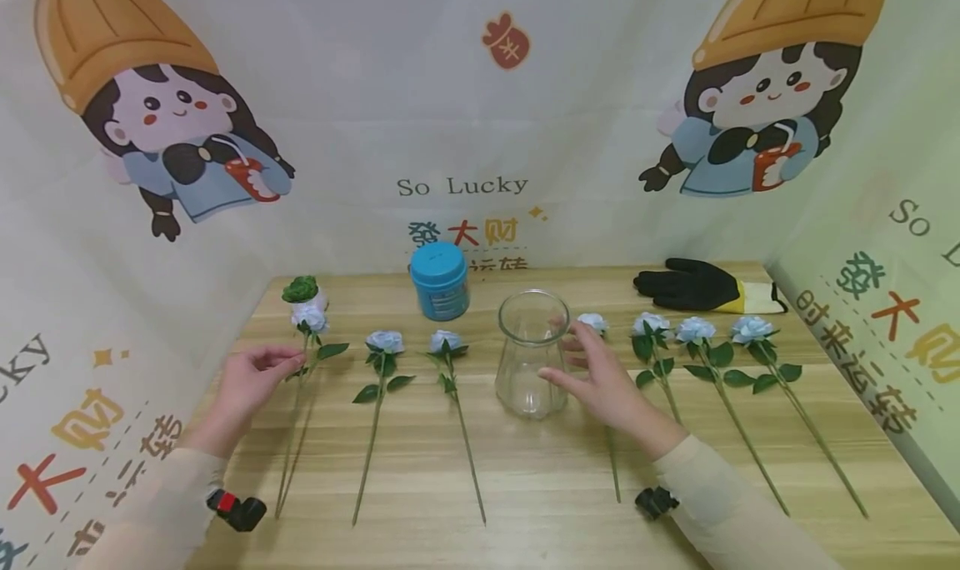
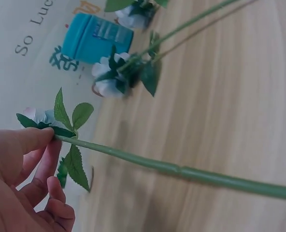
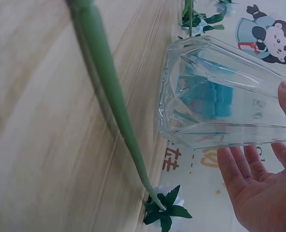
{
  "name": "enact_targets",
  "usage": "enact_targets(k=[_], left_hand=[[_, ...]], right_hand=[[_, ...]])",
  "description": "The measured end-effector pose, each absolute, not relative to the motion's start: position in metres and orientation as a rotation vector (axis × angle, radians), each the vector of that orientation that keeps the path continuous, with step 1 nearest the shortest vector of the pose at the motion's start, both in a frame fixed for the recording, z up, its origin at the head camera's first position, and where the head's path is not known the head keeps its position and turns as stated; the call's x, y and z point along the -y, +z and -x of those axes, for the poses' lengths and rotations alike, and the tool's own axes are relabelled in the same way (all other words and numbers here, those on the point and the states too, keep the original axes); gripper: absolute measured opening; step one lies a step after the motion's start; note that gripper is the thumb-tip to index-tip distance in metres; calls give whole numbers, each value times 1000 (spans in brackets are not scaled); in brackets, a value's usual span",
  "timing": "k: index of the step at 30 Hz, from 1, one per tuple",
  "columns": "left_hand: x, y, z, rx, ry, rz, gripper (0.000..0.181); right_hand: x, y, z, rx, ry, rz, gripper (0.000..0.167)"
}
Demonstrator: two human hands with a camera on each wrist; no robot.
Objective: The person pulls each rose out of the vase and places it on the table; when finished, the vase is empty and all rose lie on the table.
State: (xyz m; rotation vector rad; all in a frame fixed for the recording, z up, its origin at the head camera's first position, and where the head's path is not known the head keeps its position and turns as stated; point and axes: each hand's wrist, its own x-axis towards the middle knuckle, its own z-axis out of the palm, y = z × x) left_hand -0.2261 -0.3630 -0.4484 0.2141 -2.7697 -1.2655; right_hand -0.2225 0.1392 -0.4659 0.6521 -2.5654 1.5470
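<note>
My left hand point(image 1: 258, 378) pinches the stem of an artificial pale blue rose point(image 1: 310, 316) at the table's left, just below its bloom. In the left wrist view, thumb and finger meet on the green stem point(image 2: 133, 157), which extends to the right. A clear glass vase point(image 1: 531, 387) stands upright near the middle. My right hand point(image 1: 603, 382) is at the vase's right side, its fingers loosely spread and the thumb in front of the glass. Whether it touches the glass, I cannot tell. Another rose point(image 1: 592, 322) lies partly hidden behind that hand.
Two roses point(image 1: 385, 342) lie between my left hand and the vase, several more point(image 1: 695, 330) to the right. Toward the back are a blue lidded tub point(image 1: 440, 282), a black work glove point(image 1: 690, 287) and a small green plant point(image 1: 300, 288). Printed cloth hangs around the table.
</note>
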Motion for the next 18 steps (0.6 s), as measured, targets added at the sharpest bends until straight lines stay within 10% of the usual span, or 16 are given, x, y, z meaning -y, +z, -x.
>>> enact_targets(k=[18], left_hand=[[366,-488,223,2794,-1047,-139,22]], right_hand=[[-139,-463,222,2582,1534,-646,67]])
